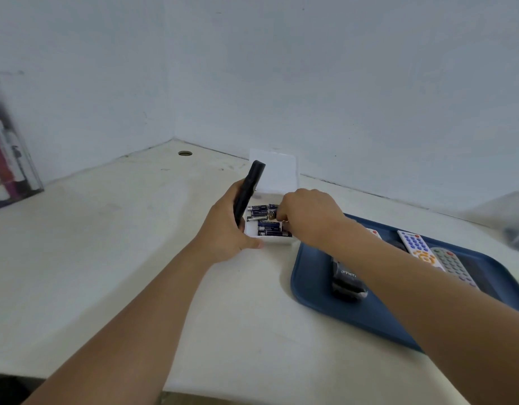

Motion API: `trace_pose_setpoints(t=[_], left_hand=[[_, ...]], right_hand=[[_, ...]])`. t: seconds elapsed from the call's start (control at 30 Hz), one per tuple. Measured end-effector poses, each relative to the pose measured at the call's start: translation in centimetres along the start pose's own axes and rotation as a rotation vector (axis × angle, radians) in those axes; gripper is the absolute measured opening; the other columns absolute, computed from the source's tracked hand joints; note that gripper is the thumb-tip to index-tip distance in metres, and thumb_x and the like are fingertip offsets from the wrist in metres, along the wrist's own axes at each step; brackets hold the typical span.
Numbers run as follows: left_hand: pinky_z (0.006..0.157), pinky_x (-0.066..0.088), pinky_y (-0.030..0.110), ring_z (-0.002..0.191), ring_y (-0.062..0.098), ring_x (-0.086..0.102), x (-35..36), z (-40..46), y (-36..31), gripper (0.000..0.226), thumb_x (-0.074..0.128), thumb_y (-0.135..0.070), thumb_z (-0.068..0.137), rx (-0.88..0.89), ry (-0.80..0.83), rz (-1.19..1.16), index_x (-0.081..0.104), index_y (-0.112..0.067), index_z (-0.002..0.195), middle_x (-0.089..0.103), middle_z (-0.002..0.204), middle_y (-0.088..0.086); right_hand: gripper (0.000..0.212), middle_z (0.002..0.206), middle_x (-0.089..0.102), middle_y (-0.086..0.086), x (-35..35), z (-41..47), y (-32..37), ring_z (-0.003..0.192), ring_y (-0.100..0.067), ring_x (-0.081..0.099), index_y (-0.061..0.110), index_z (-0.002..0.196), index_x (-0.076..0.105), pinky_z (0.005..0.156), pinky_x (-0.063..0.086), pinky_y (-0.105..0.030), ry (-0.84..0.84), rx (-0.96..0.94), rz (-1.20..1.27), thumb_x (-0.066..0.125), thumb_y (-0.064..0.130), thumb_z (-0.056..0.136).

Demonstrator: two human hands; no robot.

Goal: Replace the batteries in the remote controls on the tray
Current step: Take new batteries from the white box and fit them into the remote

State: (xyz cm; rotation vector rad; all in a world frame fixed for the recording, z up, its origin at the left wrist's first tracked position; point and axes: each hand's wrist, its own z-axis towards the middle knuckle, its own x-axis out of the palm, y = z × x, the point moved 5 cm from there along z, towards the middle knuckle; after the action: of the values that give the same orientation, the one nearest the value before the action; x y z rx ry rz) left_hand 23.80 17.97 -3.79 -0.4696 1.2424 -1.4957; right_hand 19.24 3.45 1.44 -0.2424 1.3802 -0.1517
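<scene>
Here, nearest first
Desk: pale cream desk top (pixel 112 258) fills the lower frame and carries everything in reach
Tray: dark blue plastic tray (pixel 316 290) at lower right holds the remotes still to be served, kept together beside the work spot
Remotes on tray: a black remote control lying lengthwise (pixel 346 280), a white remote with blue and orange buttons (pixel 417 248) and a grey remote with pale buttons (pixel 454 266), partly hidden by the right forearm
Left hand: left hand (pixel 226 232) grips a slim black remote control (pixel 248 194) tilted upright at frame centre, likely kept aloft so its battery bay stays reachable; the bay itself is not visible
Right hand: right hand (pixel 306 214) reaches into the box, fingertips pinching a dark blue cylindrical battery (pixel 272 215)
Battery box: small white open box (pixel 277 239) of loose dark blue batteries (pixel 267 228), its white lid (pixel 274 173) standing up against the wall (pixel 281 68)
Far left: blurred clear case with purple spines (pixel 7 162) at left edge, unrelated
</scene>
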Motion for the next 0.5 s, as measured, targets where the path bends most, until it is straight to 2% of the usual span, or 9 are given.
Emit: trace_pose_setpoints(t=[0.07,0.17,0.27,0.33,0.5], left_hand=[[0.074,0.057,0.059,0.09,0.047,0.065,0.0,0.0,0.1,0.109,0.095,0.0,0.051,-0.001,-0.011,0.007,0.044,-0.035,0.14,0.066,0.115,-0.004],[0.072,0.057,0.056,0.084,0.044,0.064,-0.1,0.1,0.3,0.11,0.095,0.001,0.051,0.003,-0.025,0.018,0.043,-0.035,0.142,0.066,0.112,0.002],[0.066,0.059,0.045,0.067,0.031,0.056,-0.1,0.1,0.2,0.11,0.095,0.004,0.052,0.006,-0.033,0.02,0.044,-0.035,0.141,0.064,0.11,0.006],[0.06,0.054,0.04,0.062,0.021,0.05,-0.1,0.1,0.3,0.11,0.095,0.005,0.053,0.013,-0.03,0.018,0.043,-0.035,0.141,0.064,0.111,0.01],[0.055,0.05,0.031,0.059,0.015,0.047,0.0,0.2,0.4,0.109,0.095,0.005,0.053,0.016,-0.03,0.034,0.043,-0.032,0.141,0.065,0.108,0.005]], right_hand=[[0.02,0.069,0.052,0.003,0.3,0.1,0.0,0.06,-0.02,0.05,0.024,0.096,0.074,0.046,0.024,-0.024,0.0,0.001,0.008,0.062,0.009,0.087],[0.019,0.085,0.066,0.0,0.4,0.0,-0.1,0.072,-0.024,0.061,0.026,0.102,0.072,0.054,0.037,-0.026,-0.015,-0.007,0.052,0.063,0.015,0.089],[0.023,0.094,0.069,-0.001,0.4,-0.2,-0.4,0.08,-0.026,0.064,0.028,0.109,0.07,0.063,0.046,-0.031,-0.067,0.007,0.113,0.064,0.019,0.089],[0.022,0.093,0.069,-0.001,0.5,-0.1,-0.4,0.079,-0.026,0.063,0.028,0.108,0.07,0.06,0.043,-0.03,-0.086,0.015,0.123,0.063,0.02,0.089],[0.013,0.098,0.06,0.0,1.2,0.4,-0.1,0.073,-0.024,0.058,0.023,0.099,0.069,0.049,0.026,-0.027,-0.061,-0.017,0.05,0.058,0.02,0.094]])
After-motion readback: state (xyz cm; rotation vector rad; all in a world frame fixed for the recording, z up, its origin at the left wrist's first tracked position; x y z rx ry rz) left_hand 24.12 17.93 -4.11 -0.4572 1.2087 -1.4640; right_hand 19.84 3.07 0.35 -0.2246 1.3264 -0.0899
